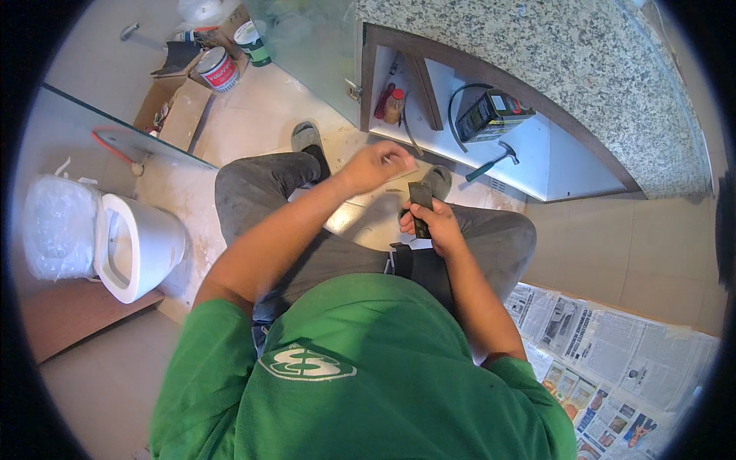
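My right hand (437, 222) grips a flat, dark rectangular piece (420, 207) with its thumb on top, above my right thigh. What the piece is I cannot make out. Up and to the left of it, my left hand (374, 167) hangs between my knees with its fingers curled together in a pinch. Anything between those fingertips is too small to name. The two hands are apart. Below them a bright, pale surface (360, 218) shows between my legs.
Ahead stands an open cabinet under a granite countertop (521, 31), holding a hammer (494, 161), a black can (491, 115) and a bottle (394, 106). A glass panel (314, 54) adjoins it. A toilet (138, 245) is left, paint buckets (218, 70) far left, newspapers (606, 360) right.
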Demonstrator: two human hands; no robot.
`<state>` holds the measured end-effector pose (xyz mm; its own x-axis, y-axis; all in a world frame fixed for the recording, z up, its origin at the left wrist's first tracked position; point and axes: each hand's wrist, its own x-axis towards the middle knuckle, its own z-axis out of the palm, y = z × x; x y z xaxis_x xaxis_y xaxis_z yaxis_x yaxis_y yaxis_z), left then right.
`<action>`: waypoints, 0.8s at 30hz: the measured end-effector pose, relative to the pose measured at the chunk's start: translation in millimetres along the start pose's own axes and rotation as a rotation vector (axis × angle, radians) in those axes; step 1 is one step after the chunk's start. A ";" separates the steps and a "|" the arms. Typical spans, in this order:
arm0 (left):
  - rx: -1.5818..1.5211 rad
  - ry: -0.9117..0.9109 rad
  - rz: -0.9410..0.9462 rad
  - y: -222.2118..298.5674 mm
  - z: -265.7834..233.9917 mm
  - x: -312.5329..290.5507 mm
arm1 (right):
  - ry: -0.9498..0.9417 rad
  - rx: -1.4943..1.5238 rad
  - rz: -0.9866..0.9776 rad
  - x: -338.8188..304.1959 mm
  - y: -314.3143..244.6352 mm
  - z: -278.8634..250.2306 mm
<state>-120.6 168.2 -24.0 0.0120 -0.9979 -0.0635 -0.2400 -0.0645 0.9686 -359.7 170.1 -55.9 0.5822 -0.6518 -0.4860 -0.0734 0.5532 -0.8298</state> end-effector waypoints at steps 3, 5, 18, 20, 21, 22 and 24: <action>-0.249 -0.169 -0.050 -3.6 24.4 -15.1 | -0.021 -0.008 0.010 -2.4 -1.5 0.3; -0.301 -0.224 -0.078 -9.2 33.8 -13.8 | -0.022 -0.033 0.040 -4.4 -2.8 1.7; 0.296 -0.004 0.091 -61.1 6.1 -20.4 | 0.106 0.133 -0.011 -1.7 -1.6 -3.9; 0.560 0.110 0.288 -77.1 5.9 -29.8 | 0.145 0.120 -0.005 3.4 1.3 -1.4; 0.474 0.040 0.143 -62.1 2.1 -24.1 | 0.184 0.108 0.001 1.4 1.0 -4.4; 0.385 -0.033 0.000 -47.0 -6.8 -14.2 | 0.223 0.096 0.007 -0.8 0.7 -7.0; 0.265 0.029 -0.007 -37.3 -25.8 0.5 | 0.246 0.058 0.018 -1.3 3.2 -4.7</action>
<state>-86.6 170.0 -53.9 0.0415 -0.9974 -0.0589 -0.4857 -0.0717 0.8712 -364.6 170.3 -59.2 0.3657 -0.7444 -0.5587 -0.0311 0.5902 -0.8066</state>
